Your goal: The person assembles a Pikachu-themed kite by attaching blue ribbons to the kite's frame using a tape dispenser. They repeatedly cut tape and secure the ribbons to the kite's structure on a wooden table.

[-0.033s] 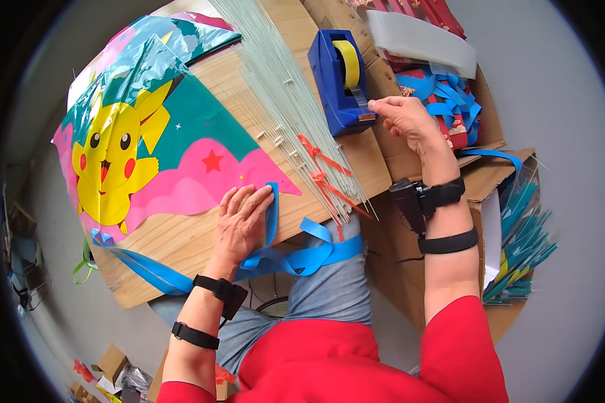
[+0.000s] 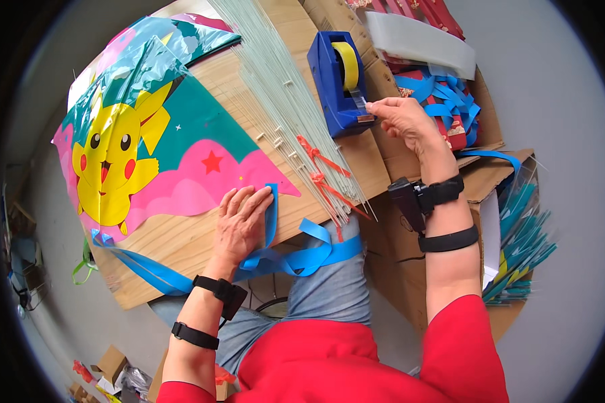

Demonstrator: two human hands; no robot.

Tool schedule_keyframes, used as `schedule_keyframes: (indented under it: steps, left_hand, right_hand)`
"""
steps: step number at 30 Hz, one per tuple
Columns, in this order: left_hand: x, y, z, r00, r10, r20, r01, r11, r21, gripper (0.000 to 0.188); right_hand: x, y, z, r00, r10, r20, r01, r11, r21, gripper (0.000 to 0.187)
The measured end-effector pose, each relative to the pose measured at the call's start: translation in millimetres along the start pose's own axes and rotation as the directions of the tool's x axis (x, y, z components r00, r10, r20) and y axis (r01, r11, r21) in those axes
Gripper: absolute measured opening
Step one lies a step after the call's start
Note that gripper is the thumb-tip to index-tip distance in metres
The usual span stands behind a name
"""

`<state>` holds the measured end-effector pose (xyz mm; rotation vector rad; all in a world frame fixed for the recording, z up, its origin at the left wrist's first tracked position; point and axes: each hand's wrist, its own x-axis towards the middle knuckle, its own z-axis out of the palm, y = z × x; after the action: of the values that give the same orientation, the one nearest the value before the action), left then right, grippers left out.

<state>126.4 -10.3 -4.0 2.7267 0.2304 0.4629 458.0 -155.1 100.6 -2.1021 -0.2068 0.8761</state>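
My left hand lies flat on the wooden board, fingers stretched out beside the lower corner of a pink and green kite sheet with a yellow cartoon figure. Its fingertips touch the upright end of a blue ribbon, which trails over the board's front edge and my leg. At the board's right, the thumb and fingers of my right hand pinch the end of the clear tape at the front of a blue tape dispenser. The tape roll has a yellow core.
Thin pale rods, some tied with red string, lie between kite and dispenser. Right of the board, a cardboard box holds more blue ribbon and a white plastic roll. Below it stands a box of teal packaged pieces.
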Motion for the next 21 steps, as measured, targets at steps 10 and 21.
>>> schedule_keyframes:
  steps: [10,21]
  left_hand:
    - [0,1,-1,1.000,-0.017,0.015,0.017,1.000,0.016,0.039]
    - [-1,0,-2,0.999,-0.009,0.041,0.010,1.000,-0.009,0.042]
  right_hand:
    - [-22,21,-5,0.961,-0.109,0.256,-0.036,0.863,0.504,0.017]
    - [-33,65,35,0.992,-0.111,0.056,0.040,0.714,0.699,0.013]
